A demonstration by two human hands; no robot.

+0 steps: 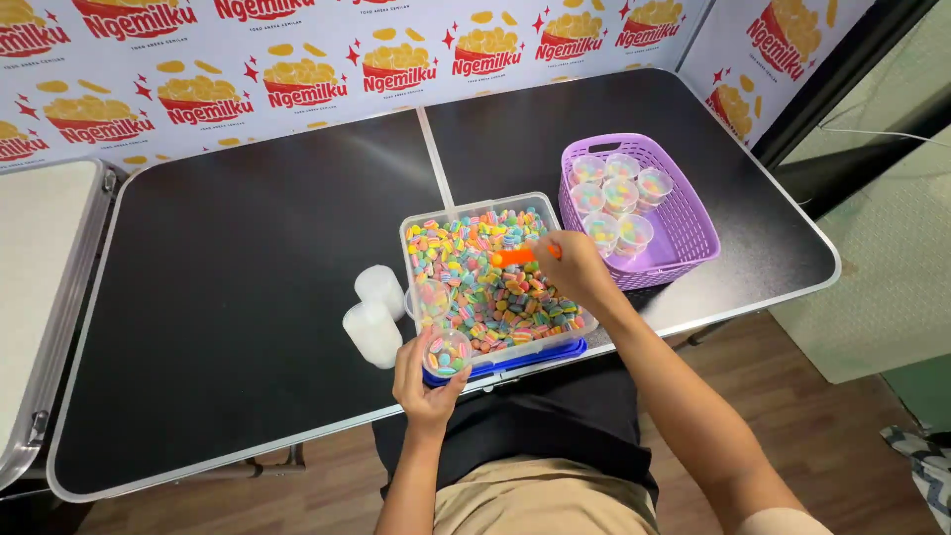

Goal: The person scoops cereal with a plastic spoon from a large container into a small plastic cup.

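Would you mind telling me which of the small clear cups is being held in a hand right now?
The small cup in the left hand, partly filled with candies; the others sit in the purple basket.

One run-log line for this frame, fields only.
left hand: holds small cup, partly filled | right hand: holds orange scoop over candy tub | purple basket: filled cups | empty cup stacks: left of tub

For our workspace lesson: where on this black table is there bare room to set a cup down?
Bare: the wide stretch of table left of the lids, and the strip behind the tub. Crowded: between tub and basket, where the right hand works.
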